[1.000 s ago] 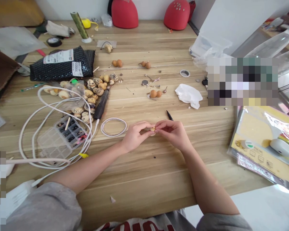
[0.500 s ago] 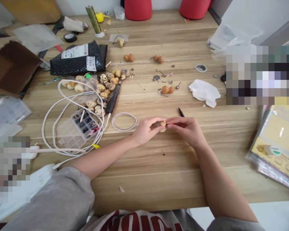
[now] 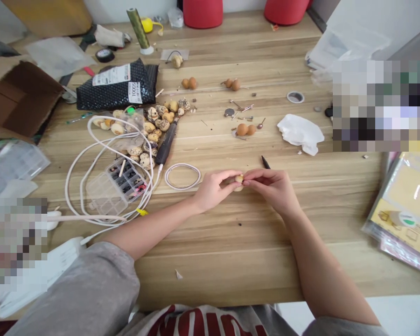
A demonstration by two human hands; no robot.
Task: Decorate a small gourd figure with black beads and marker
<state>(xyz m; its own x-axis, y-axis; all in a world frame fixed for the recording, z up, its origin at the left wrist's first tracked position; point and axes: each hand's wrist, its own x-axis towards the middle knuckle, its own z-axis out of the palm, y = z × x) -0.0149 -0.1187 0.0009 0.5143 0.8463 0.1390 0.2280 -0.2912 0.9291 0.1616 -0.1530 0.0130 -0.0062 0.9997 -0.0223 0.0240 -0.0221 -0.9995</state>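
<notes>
Between the thumb and fingers of my left hand (image 3: 213,187) is a small pale gourd (image 3: 238,178), two-lobed and partly covered by the fingertips. My right hand (image 3: 271,186) is closed in a pinch against the gourd's right side. A tiny dark spot shows at its fingertips, too small to name. Both hands are just above the wooden table (image 3: 217,266). Beyond the right hand lies a black pen-like tool (image 3: 265,162). A white ring of cord or tape (image 3: 182,187) rests to the left of the left hand.
Farther off lie brown gourds (image 3: 245,129), small metal bits, a tape roll (image 3: 296,97) and crumpled white paper (image 3: 300,133). Leftward are patterned gourds (image 3: 163,124), a black corded tool (image 3: 167,143), a coiled white cable (image 3: 67,179), a compartment box (image 3: 107,193) and a black parcel (image 3: 117,88).
The whole view has shifted slightly, so things sit a little farther right. Both hands keep the same pinch at the gourd, which seems slightly turned.
</notes>
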